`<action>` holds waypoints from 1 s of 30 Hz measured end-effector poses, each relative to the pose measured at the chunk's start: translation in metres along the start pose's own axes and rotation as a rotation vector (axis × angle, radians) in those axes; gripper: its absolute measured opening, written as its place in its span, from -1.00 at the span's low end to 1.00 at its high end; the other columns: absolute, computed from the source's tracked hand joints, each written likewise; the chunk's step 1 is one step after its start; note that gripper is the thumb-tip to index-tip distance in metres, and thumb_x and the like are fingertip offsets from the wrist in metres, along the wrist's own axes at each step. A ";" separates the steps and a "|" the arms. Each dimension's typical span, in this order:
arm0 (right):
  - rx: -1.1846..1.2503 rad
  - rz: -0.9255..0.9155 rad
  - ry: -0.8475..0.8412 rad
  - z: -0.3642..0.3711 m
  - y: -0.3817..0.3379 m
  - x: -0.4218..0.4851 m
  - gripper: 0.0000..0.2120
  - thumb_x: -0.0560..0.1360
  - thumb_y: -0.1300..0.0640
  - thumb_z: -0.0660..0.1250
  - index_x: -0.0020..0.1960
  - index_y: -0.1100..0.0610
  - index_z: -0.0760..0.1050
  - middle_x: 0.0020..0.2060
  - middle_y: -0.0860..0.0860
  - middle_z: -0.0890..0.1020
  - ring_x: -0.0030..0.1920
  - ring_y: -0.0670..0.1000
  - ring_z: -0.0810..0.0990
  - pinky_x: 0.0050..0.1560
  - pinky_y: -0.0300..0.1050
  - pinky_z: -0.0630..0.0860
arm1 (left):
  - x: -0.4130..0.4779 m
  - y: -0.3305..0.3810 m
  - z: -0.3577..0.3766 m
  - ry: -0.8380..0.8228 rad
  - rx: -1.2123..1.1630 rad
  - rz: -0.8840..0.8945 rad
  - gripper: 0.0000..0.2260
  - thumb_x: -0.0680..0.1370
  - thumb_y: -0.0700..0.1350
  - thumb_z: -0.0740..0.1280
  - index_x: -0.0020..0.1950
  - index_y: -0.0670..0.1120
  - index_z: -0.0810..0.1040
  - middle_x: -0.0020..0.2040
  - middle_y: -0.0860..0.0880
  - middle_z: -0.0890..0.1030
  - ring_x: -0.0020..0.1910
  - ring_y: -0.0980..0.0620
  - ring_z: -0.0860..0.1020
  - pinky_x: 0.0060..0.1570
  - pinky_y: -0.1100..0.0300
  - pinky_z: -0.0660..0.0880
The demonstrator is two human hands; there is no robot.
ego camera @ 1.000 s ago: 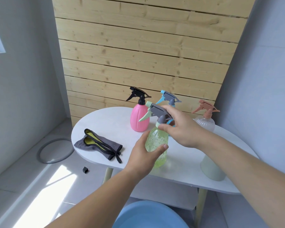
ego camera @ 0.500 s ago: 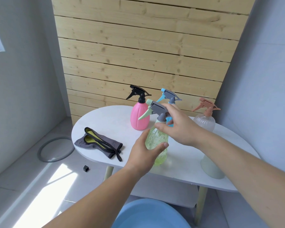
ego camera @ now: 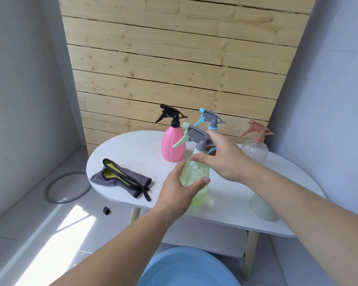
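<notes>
Left hand (ego camera: 178,195) grip round green spray bottle (ego camera: 194,172) (upright), right hand (ego camera: 225,159) pinching its neck

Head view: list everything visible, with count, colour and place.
green spray bottle: 1, clear green, grey head, front middle of table
pink spray bottle: 1, pink, black head, behind the green one
blue spray bottle: 1, blue and grey head, body hidden, back middle of table
clear spray bottle: 1, ribbed clear, salmon head, table's back right
pale cup: 1, pale green-white, table's front right
cloth: 1, grey with yellow lining, table's left
table: 1, white oval
basin: 1, blue, bottom edge, below table
ring: 1, grey, floor left
small block: 1, black, floor by the ring
plank wall: 1, pale wood, behind table
left hand: 1, grips green spray bottle's body
right hand: 1, thumb and fingers round its neck
</notes>
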State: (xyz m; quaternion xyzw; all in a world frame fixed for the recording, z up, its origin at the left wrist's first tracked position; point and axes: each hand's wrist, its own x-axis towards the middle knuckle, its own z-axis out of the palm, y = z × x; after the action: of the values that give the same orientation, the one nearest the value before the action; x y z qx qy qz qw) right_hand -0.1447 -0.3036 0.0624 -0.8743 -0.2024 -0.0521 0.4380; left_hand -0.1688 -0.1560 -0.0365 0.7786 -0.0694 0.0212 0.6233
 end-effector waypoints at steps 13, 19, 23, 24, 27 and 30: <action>0.130 -0.014 -0.015 0.002 -0.003 -0.003 -0.76 0.52 0.21 0.40 0.09 -0.09 0.51 -0.19 -0.09 0.47 -0.24 -0.17 0.47 -0.10 -0.28 0.47 | -0.002 0.004 0.000 -0.010 -0.022 -0.006 -0.47 0.52 0.11 0.53 0.40 0.36 0.39 0.11 0.49 0.46 0.14 0.42 0.47 0.07 0.43 0.35; 0.122 0.002 0.027 0.002 -0.001 0.000 -0.83 0.48 0.29 0.44 -0.11 0.07 0.51 -0.27 -0.11 0.48 -0.29 -0.20 0.47 -0.11 -0.39 0.41 | 0.000 0.002 0.000 0.001 -0.033 -0.003 -0.46 0.50 0.15 0.54 0.45 0.30 0.45 0.31 0.30 0.57 0.36 0.21 0.49 0.30 0.17 0.44; 0.165 0.033 0.041 0.001 0.003 0.001 -0.86 0.45 0.26 0.49 -0.11 0.19 0.53 -0.25 -0.08 0.54 -0.26 -0.17 0.53 -0.10 -0.37 0.47 | 0.001 0.000 -0.002 -0.012 -0.053 -0.005 -0.45 0.48 0.16 0.56 0.43 0.32 0.46 0.26 0.32 0.59 0.35 0.23 0.51 0.29 0.17 0.46; 0.202 0.052 0.040 0.000 0.004 0.000 -0.87 0.44 0.25 0.51 -0.10 0.17 0.55 -0.24 -0.09 0.57 -0.23 -0.16 0.55 -0.05 -0.34 0.50 | 0.002 -0.001 -0.002 -0.015 -0.052 -0.006 -0.45 0.47 0.17 0.56 0.43 0.32 0.47 0.26 0.31 0.61 0.34 0.22 0.52 0.30 0.15 0.48; 0.335 0.133 0.034 0.000 0.012 -0.006 -0.88 0.46 0.21 0.50 -0.03 0.10 0.61 -0.17 -0.16 0.64 -0.10 -0.17 0.60 0.20 -0.19 0.51 | 0.002 -0.002 -0.005 -0.038 -0.023 -0.010 -0.41 0.46 0.10 0.59 0.45 0.28 0.47 0.25 0.27 0.61 0.31 0.20 0.54 0.31 0.11 0.50; 0.313 0.200 0.007 0.004 0.019 -0.014 -0.68 0.46 0.04 0.50 0.17 0.09 0.58 0.04 -0.11 0.68 0.09 -0.15 0.63 0.33 -0.04 0.49 | 0.004 -0.007 -0.010 -0.096 0.034 -0.022 -0.30 0.45 -0.04 0.62 0.50 0.22 0.41 0.31 0.22 0.59 0.35 0.15 0.52 0.39 0.06 0.48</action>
State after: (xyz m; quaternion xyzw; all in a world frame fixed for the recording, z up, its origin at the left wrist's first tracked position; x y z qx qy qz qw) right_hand -0.1496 -0.3153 0.0420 -0.8112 -0.1185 0.0210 0.5723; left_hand -0.1635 -0.1449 -0.0410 0.7899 -0.0901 -0.0218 0.6062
